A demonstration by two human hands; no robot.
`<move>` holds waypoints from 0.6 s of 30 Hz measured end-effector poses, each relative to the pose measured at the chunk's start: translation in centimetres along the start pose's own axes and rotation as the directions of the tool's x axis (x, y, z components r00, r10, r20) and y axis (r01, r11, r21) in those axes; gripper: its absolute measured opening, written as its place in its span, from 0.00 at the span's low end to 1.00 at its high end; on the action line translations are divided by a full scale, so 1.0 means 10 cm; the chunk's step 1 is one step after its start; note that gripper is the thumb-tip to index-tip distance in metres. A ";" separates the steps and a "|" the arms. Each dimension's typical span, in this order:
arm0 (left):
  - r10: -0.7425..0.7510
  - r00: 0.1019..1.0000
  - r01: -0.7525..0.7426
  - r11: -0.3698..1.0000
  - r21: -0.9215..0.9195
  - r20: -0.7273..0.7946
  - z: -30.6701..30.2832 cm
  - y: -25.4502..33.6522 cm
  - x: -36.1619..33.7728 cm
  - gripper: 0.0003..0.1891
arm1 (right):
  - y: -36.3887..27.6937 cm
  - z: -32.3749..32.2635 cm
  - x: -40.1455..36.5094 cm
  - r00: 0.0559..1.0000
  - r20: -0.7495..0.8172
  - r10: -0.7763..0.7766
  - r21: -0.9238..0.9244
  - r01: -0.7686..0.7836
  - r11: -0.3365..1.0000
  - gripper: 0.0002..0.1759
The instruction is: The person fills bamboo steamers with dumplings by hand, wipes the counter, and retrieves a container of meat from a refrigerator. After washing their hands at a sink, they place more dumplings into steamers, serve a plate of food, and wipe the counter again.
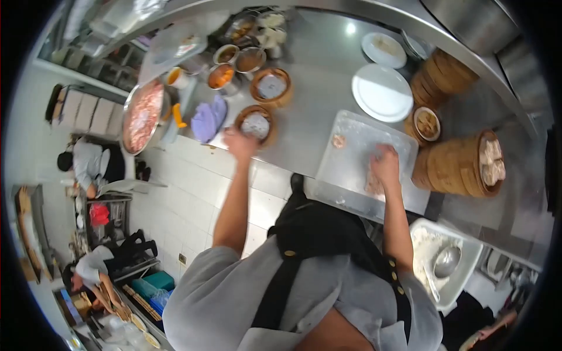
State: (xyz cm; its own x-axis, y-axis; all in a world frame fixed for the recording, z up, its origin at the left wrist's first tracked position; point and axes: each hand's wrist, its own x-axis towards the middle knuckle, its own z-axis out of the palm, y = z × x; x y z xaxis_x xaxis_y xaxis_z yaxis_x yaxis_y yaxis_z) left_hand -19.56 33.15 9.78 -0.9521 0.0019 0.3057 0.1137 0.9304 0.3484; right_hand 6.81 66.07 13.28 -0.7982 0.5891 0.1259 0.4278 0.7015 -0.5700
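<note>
My left hand (240, 144) is at the near rim of a small round bamboo steamer (270, 130) with a pale liner inside, its blurred fingers closed on the edge. Just beyond stands a second small bamboo steamer (287, 96), also lined. My right hand (386, 166) is over a shallow translucent tray (346, 169), with its fingers curled together; whatever they may hold is hidden. Under that wrist lies a pinkish piece of food (374, 183). Another small pinkish piece (338, 141) sits in the tray's far left part.
White plates (382, 92), stacked bamboo steamers (451, 167) and a white tub (468, 257) with a ladle (447, 261) are at right. Sauce pots (222, 77), a purple cloth (208, 119) and a large bowl of pink filling (142, 117) are at left. Other people work nearby.
</note>
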 end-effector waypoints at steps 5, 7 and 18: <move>0.012 0.947 0.144 0.877 -0.459 0.322 -0.06 -0.20 0.05 0.31 | -0.14 0.23 0.34 0.916 0.219 -0.337 0.174 0.303 0.937 0.27; 0.047 0.939 0.144 0.847 -0.511 0.341 0.09 -0.18 -0.14 0.32 | -0.35 0.41 0.35 0.909 0.242 -0.338 0.198 0.295 0.935 0.28; 0.120 0.916 0.136 0.804 -0.579 0.382 -0.26 0.47 -0.59 0.33 | -1.30 0.79 0.51 0.910 0.026 -0.414 0.318 0.385 0.866 0.24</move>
State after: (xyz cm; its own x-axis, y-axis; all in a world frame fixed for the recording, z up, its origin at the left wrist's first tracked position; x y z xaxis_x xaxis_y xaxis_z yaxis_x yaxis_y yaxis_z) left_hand -12.69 36.58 11.88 -0.9671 0.2538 -0.0168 0.1262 0.5360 0.8347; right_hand -6.22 56.80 14.95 -0.9143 0.2356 0.3296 -0.0715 0.7070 -0.7036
